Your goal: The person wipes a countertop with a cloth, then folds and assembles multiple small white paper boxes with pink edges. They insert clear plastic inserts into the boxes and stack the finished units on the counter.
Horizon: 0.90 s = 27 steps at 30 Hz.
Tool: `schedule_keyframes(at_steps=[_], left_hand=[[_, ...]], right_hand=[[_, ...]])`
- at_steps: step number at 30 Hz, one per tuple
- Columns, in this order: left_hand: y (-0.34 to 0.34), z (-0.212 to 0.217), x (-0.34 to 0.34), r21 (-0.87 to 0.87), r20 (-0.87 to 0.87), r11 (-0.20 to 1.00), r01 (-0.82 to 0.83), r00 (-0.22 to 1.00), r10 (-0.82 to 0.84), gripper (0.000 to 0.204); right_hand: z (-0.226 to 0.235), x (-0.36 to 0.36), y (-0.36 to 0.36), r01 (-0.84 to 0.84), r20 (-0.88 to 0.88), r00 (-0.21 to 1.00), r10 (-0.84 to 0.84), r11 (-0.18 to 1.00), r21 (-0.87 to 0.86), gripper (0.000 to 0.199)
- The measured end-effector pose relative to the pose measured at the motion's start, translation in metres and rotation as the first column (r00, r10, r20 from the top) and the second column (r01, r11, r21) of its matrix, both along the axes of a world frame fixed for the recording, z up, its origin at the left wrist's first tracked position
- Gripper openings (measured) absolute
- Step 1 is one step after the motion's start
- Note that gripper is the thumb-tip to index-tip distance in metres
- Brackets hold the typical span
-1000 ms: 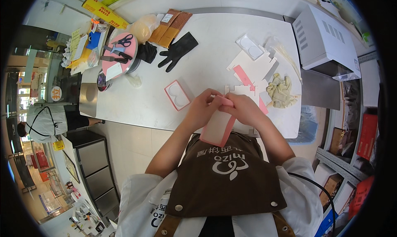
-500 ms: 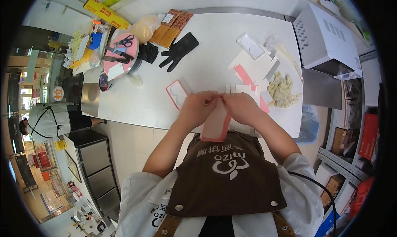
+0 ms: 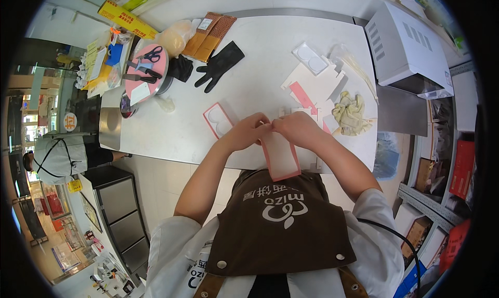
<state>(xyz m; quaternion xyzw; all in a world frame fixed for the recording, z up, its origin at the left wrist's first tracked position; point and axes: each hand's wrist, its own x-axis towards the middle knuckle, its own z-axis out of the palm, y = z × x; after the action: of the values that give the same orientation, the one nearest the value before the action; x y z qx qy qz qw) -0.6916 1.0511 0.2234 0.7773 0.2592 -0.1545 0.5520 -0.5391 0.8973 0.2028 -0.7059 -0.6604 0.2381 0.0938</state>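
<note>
A narrow pink-edged paper box [image 3: 282, 162] with a whitish inside hangs between my hands at the table's front edge, its near end over my apron. My left hand [image 3: 247, 132] is closed on its far left corner. The fingers of my right hand [image 3: 296, 128] pinch the far edge close by, and the hands nearly meet there. The far end of the box is partly hidden by my fingers. Left of my hands lies another pink-rimmed box [image 3: 206, 116] holding a white insert with round hollows.
At right lie flat white card pieces [image 3: 292, 76], a pink strip [image 3: 302, 96], a white tray [image 3: 311, 57] and a crumpled yellowish cloth [image 3: 349, 114], near a white microwave [image 3: 410, 48]. A black glove [image 3: 221, 64] and a pink turntable [image 3: 156, 69] with scissors and knives lie at left.
The box has turned in my hands: its near end has swung right and more of its inside faces up. Both hands still grip its far end.
</note>
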Motion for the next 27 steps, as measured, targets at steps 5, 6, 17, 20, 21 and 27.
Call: schedule_keyframes(at_steps=[5,6,17,20,21,27], left_hand=[[-0.008,-0.032,-0.012,0.104,0.086,0.994,-0.045,0.996,0.036,0.026],[-0.009,-0.039,-0.013,0.229,0.028,0.973,0.006,1.0,-0.013,0.024],[0.018,-0.149,-0.071,0.269,0.066,0.861,-0.431,0.9,0.43,0.028],[0.018,-0.147,-0.08,0.244,0.012,0.871,-0.427,0.899,0.437,0.027],[0.018,-0.153,-0.083,0.217,0.025,0.87,-0.443,0.893,0.449,0.027],[0.019,-0.152,-0.078,0.185,0.018,0.897,-0.4,0.915,0.404,0.026]], right_hand=[[-0.028,0.003,0.014,0.029,-0.163,0.985,-0.054,0.988,-0.155,0.027],[-0.039,0.005,0.016,0.026,-0.217,0.975,-0.051,0.993,-0.118,0.028],[-0.134,0.228,0.056,0.654,-0.06,0.756,-0.652,0.756,0.023,0.021],[-0.148,0.243,0.06,0.627,-0.102,0.763,-0.639,0.769,-0.125,0.022],[-0.15,0.244,0.062,0.621,-0.118,0.758,-0.642,0.765,-0.169,0.023],[-0.158,0.244,0.072,0.568,-0.229,0.748,-0.623,0.779,-0.265,0.029]])
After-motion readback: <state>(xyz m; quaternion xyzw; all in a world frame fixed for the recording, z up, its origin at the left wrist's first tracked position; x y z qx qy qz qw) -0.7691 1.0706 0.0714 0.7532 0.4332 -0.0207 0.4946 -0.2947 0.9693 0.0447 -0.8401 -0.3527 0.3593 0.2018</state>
